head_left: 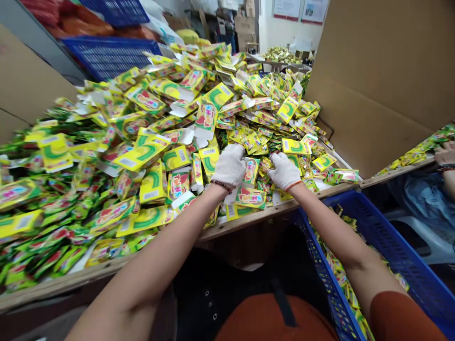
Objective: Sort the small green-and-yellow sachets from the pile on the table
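Note:
A big heap of yellow and green flattened packets and small sachets [149, 142] covers a wooden-edged table [249, 219]. Both my hands wear white knit gloves. My left hand [230, 166] is curled, its fingers closed on a yellow-green packet [250, 171] at the heap's near edge. My right hand [283, 170] sits close beside it, fingers bent down into the small sachets [265, 166]; what it grips is hidden.
A blue plastic crate [384, 237] with packets inside stands below the table at my right. Large cardboard sheets [377, 80] stand to the right and left. Blue crates [110, 54] are stacked behind. Another person's hand [446, 154] shows at the far right.

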Demonstrator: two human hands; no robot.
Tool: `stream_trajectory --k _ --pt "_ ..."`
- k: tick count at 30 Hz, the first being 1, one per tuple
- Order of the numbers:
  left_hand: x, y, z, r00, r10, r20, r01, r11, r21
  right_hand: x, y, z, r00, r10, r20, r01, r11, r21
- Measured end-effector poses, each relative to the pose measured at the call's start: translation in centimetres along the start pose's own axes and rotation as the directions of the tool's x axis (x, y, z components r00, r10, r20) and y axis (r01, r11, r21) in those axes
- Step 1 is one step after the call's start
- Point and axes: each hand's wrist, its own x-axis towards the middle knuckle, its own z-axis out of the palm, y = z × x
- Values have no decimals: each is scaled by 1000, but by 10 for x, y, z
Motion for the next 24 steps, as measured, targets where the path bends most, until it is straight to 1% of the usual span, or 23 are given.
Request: stream_trajectory --k 3,6,8,10,12,14,15,16,17,18,19,20,21,22,23,24 --pt "19 -16 -9 997 -73 -18 75 983 167 5 0 2 998 1 67 0 1000 -24" --pt "30 -25 -17 994 -107 5 102 961 259 8 2 2 997 5 78 -8 999 39" --pt "33 -28 -19 993 -103 49 84 951 298 10 3 3 998 10 61 -16 995 99" --pt "34 -30 -19 992 -74 101 38 947 319 12 3 6 1000 3 30 -7 988 156" --pt "33 -33 -19 994 -34 107 6 968 250 13 3 8 1000 -13 -10 15 980 197" --pt "29 -37 -20 998 -11 59 2 989 150 10 6 9 997 -22 -77 40 969 245" --pt "25 -40 -22 1000 -9 17 7 995 101 8 9 8 992 -15 -123 49 960 276" --pt "20 -41 -24 999 -27 -35 28 999 32 4 11 6 984 -1 -178 58 947 316" --pt "14 -43 -27 994 -79 -81 73 995 -75 0 14 3 973 18 -230 70 925 372" --pt "7 -42 -29 982 -157 -104 130 965 -227 -6 17 -1 964 42 -262 82 892 444" --pt "-2 -41 -32 965 -245 -96 185 889 -419 -12 19 -5 963 70 -260 82 844 530" --pt "-12 -38 -34 946 -320 -54 224 762 -608 -20 19 -9 970 96 -225 68 778 625" --pt "-22 -34 -35 930 -368 10 250 609 -753 -27 19 -13 980 114 -165 39 697 716" --pt "-33 -29 -36 921 -382 79 267 471 -841 -35 17 -17 988 119 -96 3 612 791" --pt "-43 -22 -36 914 -382 136 282 358 -890 -43 13 -19 993 112 -32 -33 536 844" --pt "-54 -16 -35 907 -376 188 301 268 -915 -51 9 -21 995 96 13 -57 479 876"
